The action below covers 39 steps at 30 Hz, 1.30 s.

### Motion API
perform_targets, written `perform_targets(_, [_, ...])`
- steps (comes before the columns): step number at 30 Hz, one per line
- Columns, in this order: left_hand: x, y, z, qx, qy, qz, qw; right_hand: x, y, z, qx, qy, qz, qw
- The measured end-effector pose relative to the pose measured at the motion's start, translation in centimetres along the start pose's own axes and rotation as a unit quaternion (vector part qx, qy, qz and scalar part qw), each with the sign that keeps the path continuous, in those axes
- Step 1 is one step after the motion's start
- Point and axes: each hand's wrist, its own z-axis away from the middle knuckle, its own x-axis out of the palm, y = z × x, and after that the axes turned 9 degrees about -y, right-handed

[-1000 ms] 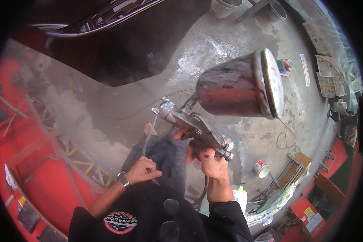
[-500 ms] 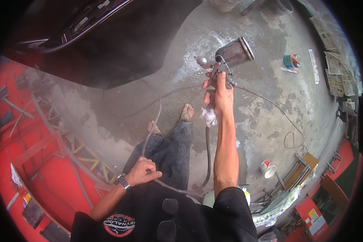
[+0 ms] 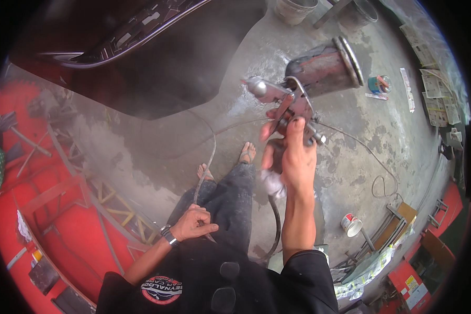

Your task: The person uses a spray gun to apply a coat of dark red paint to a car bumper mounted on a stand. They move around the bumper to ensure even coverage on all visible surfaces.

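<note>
Dark panel ahead; floor rt open.

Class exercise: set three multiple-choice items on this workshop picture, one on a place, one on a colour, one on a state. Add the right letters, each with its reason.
1. Where is the spray gun?
A. on the floor
B. raised in the right hand
C. on the red frame

2. What colour is the large car panel?
A. black
B. white
C. yellow

3. The left hand is
A. open and flat
B. closed around the hose
C. out of view

Answers: B, its fingers wrap the gun's grip; A, it is dark and glossy; B, the fingers curl over the hose.
</note>
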Motion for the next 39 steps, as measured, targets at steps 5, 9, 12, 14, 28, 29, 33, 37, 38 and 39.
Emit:
perform_targets(5, [-0.4, 0.9, -0.6, 0.004, -0.008, 0.002, 1.000, 1.0, -2.0, 1.6, -0.082, -0.174, -0.030, 0.981])
perform_targets(9, [-0.5, 1.7, -1.1, 0.015, -0.007, -0.028, 0.999, -0.1, -1.0, 0.0, -0.053, -0.140, -0.030, 0.988])
perform_targets(12, [-0.4, 1.4, -1.2, 0.014, 0.002, -0.024, 1.000, -1.6, 1.0, -2.7, -0.006, -0.026, -0.001, 1.000])
perform_targets(14, [-0.2, 1.2, -1.1, 0.011, 0.009, -0.022, 1.000, -3.2, 2.5, -4.7, 0.016, 0.019, -0.014, 1.000])
perform_targets(28, [-0.7, 1.5, -0.3, 0.047, 0.034, 0.018, 0.998, -0.6, -1.5, -2.7, -0.006, 0.050, -0.008, 0.999])
perform_targets(29, [-0.9, 1.5, -0.2, 0.054, 0.027, 0.020, 0.998, 0.5, -2.6, -1.6, -0.017, 0.028, -0.006, 0.999])
perform_targets(33, [-1.1, 1.9, -0.2, 0.060, 0.022, -0.002, 0.998, 2.2, -4.8, 0.8, -0.103, -0.095, -0.061, 0.988])
perform_targets(37, [-0.9, 2.2, -0.5, 0.051, 0.028, -0.011, 0.998, 0.4, -3.7, -0.9, -0.090, -0.095, -0.028, 0.991])
perform_targets(38, [-0.8, 2.1, -0.5, 0.049, 0.029, -0.014, 0.998, 0.3, -3.4, -1.8, -0.064, -0.052, 0.000, 0.997])
perform_targets(39, [-0.8, 2.0, -0.3, 0.046, 0.032, -0.011, 0.998, 0.1, -2.9, -2.9, -0.050, -0.027, 0.004, 0.998])
